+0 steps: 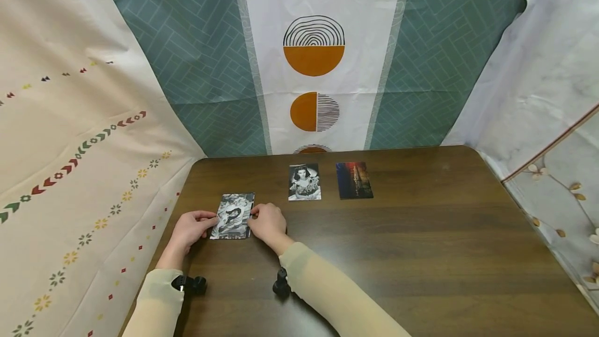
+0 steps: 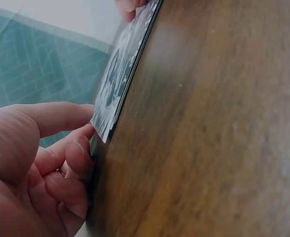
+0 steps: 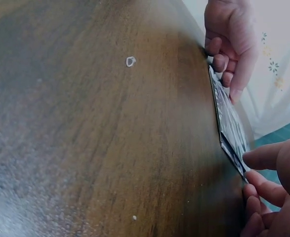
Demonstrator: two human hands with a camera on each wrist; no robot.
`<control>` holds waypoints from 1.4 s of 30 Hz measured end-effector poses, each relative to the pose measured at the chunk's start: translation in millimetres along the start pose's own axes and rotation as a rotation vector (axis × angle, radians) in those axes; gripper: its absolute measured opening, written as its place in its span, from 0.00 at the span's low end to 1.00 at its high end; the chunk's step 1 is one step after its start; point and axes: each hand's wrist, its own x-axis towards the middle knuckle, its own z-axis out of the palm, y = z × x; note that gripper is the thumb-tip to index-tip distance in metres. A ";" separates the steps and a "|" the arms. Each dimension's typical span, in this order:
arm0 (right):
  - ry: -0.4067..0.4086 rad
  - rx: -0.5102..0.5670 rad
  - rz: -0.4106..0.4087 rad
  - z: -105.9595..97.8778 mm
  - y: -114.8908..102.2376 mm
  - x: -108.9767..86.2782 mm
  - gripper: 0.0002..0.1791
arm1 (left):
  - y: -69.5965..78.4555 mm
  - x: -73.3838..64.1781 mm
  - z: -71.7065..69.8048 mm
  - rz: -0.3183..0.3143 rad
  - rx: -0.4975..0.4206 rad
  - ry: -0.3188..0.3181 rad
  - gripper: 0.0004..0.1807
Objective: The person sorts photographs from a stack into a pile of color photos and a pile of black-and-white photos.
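A small stack of photo cards [image 1: 233, 217] lies at the left of the table, a black-and-white picture on top. My left hand [image 1: 189, 230] pinches its left edge between thumb and forefinger; the other fingers curl beneath, as the left wrist view shows. At the opposite edge, my right hand [image 1: 270, 223] pinches the cards with thumb and forefinger. In the right wrist view the layers of the stack [image 3: 229, 118] are slightly out of line on the right hand's side. How many cards there are, I cannot tell.
Farther back on the brown wooden table [image 1: 398, 254] lie a black-and-white portrait card [image 1: 304, 182] and, to its right, a dark red-and-blue card [image 1: 354, 181]. Patterned cloths hang behind and at both sides. A small white ring-shaped speck [image 3: 130, 61] shows on the wood.
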 end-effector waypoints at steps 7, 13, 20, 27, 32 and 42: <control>-0.029 0.065 0.017 -4.8 -1.7 0.4 0.11 | 1.1 -3.8 1.0 0.002 -0.006 0.014 0.24; -0.068 0.207 0.065 -4.9 -0.5 1.7 0.09 | 1.6 -8.4 3.1 0.016 -0.052 0.038 0.26; -0.057 0.391 0.077 -8.1 3.0 2.6 0.13 | 11.5 -12.3 9.2 0.060 -0.117 0.092 0.23; -0.009 0.586 0.074 -14.5 9.1 5.3 0.17 | 26.3 -12.3 17.8 0.089 -0.157 0.142 0.22; 0.043 0.672 0.084 -22.6 19.6 10.3 0.19 | 37.4 -8.5 30.6 0.116 -0.205 0.120 0.22; 0.076 0.725 0.115 -48.4 42.7 15.5 0.20 | 63.6 3.1 61.3 0.128 -0.267 0.077 0.22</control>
